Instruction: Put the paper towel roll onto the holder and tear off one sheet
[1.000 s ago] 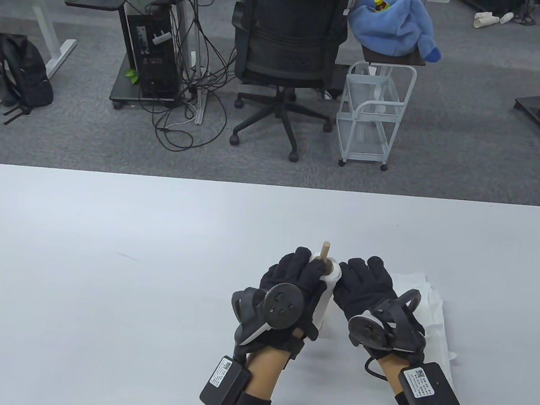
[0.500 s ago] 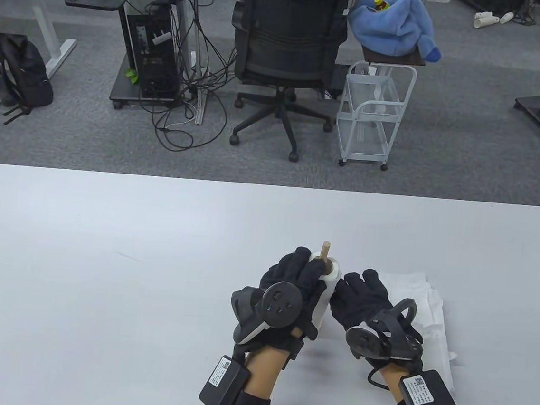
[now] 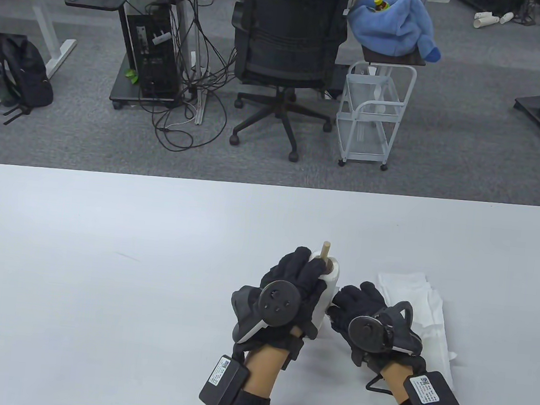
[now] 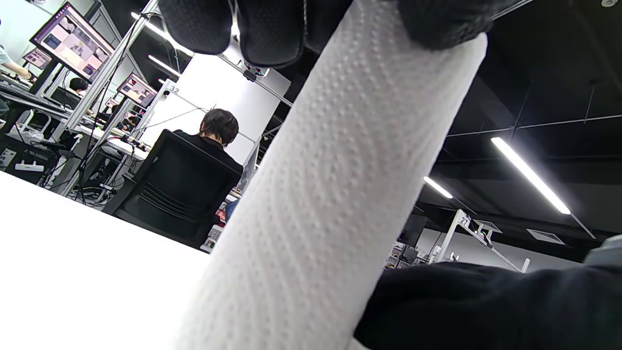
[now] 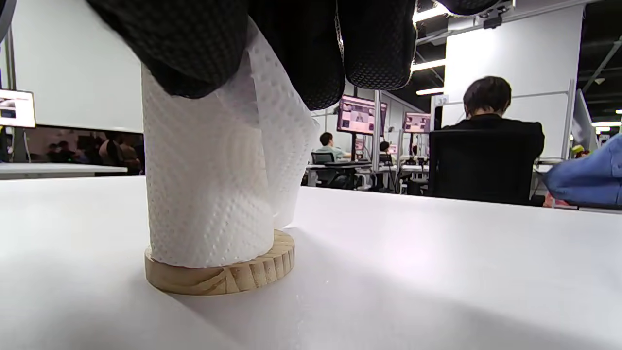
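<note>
left hand [image 3: 290,290]: fingers curled over top of paper towel roll [image 3: 326,289], gripping it
roll: upright on wooden holder [image 5: 221,274], table [image 3: 101,267] near edge, right of centre
right hand [image 3: 359,311]: fingers [image 5: 311,53] pinch loose sheet [image 5: 284,126] at roll's right side
loose towels [image 3: 424,308]: flat, right of hands

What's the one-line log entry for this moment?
roll: seated on holder | left hand: grips roll | right hand: pinches loose sheet edge | sheet: not torn | loose towels: on table, right
</note>
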A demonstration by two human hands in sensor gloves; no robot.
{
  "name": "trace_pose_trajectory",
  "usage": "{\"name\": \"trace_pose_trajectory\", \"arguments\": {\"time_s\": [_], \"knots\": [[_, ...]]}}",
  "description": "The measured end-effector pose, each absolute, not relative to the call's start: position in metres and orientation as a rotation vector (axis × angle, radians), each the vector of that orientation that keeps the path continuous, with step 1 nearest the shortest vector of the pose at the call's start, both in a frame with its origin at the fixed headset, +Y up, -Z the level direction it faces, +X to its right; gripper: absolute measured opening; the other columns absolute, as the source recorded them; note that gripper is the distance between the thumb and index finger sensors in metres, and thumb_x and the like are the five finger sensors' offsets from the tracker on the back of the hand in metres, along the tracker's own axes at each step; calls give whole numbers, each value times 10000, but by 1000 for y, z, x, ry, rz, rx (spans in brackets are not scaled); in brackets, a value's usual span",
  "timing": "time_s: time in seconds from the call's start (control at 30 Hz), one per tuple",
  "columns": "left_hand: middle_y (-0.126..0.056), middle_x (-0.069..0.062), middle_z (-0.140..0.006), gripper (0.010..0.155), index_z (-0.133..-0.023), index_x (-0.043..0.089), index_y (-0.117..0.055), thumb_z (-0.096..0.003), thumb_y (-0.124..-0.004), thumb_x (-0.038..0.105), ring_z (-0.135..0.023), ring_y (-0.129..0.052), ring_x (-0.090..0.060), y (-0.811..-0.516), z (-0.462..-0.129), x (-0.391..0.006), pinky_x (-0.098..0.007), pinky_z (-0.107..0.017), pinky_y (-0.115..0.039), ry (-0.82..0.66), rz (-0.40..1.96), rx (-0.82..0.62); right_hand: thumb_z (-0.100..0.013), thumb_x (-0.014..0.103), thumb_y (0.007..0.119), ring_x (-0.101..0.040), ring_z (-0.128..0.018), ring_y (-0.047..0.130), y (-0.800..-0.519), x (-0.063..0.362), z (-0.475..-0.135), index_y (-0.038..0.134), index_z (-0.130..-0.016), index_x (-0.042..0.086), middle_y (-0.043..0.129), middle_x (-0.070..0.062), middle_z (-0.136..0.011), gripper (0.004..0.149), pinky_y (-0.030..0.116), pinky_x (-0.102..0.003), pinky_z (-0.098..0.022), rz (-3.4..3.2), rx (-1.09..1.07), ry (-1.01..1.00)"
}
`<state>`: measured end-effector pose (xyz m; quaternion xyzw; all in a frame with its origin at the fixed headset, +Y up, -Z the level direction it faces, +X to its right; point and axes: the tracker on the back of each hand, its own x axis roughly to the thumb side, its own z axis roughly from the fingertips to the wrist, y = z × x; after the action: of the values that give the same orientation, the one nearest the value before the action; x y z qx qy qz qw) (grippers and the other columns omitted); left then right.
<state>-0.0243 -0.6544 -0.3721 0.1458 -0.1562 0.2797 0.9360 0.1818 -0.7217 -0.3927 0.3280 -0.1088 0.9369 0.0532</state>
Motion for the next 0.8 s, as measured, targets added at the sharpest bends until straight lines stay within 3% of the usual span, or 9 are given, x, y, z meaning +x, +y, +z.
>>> {"name": "trace_pose_trajectory", "arguments": {"time_s": [0.4, 0.7, 0.8], "knots": [[-471, 32, -1118, 476, -974, 470, -536, -508, -634, 478, -1040, -607, -317, -656, -373, -26, -518, -726, -613, -316, 596, 293, -444, 371, 800, -400, -955, 706, -733, 186, -399, 861, -806, 252, 785, -75, -993, 385, 446, -626, -723, 2813, 862, 31], [-471, 34, -1118, 476, -973, 471, -537, -508, -635, 478, -1042, -599, -318, -657, -373, -26, -514, -722, -616, -316, 599, 294, -436, 373, 806, -406, -979, 683, -742, 186, -402, 873, -797, 259, 787, -43, -1004, 385, 434, -628, -729, 2843, 821, 173], [-473, 31, -1117, 477, -974, 469, -535, -508, -635, 478, -1041, -601, -319, -657, -373, -25, -510, -719, -621, -316, 591, 297, -429, 372, 815, -396, -988, 682, -746, 187, -405, 887, -786, 251, 819, -45, -985, 385, 445, -624, -729, 2848, 780, 342]]}}
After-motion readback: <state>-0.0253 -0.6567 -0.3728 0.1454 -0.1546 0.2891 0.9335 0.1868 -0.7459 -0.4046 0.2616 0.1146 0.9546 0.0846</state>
